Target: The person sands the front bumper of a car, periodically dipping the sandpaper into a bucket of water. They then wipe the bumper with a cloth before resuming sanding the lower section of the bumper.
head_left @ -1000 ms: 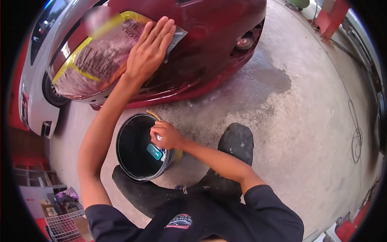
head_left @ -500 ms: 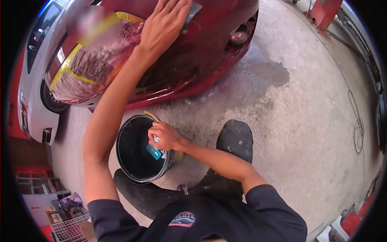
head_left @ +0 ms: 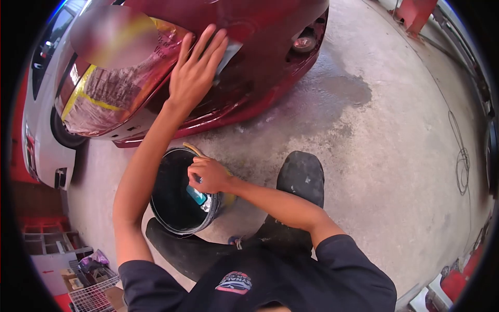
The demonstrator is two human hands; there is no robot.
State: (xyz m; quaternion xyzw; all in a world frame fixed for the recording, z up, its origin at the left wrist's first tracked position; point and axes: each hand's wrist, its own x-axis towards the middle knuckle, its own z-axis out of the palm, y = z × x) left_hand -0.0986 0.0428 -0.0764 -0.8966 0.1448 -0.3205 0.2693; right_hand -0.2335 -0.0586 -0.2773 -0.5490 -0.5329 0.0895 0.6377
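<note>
My left hand presses flat on a grey sheet of sandpaper against the red car bumper. The sheet shows only past my fingertips. My right hand rests on the rim of a black bucket on the floor and is closed around a small metal piece there. A teal object sits inside the bucket just below that hand. A yellowish hose end pokes over the bucket's far rim.
The headlight is masked with plastic and yellow tape. A white car stands at the left. My dark-trousered legs and shoe flank the bucket. A wire basket sits lower left. A damp patch marks the concrete.
My left hand slid up the bumper with the sandpaper, then came back down toward the headlight. My right hand stayed on the bucket rim.
</note>
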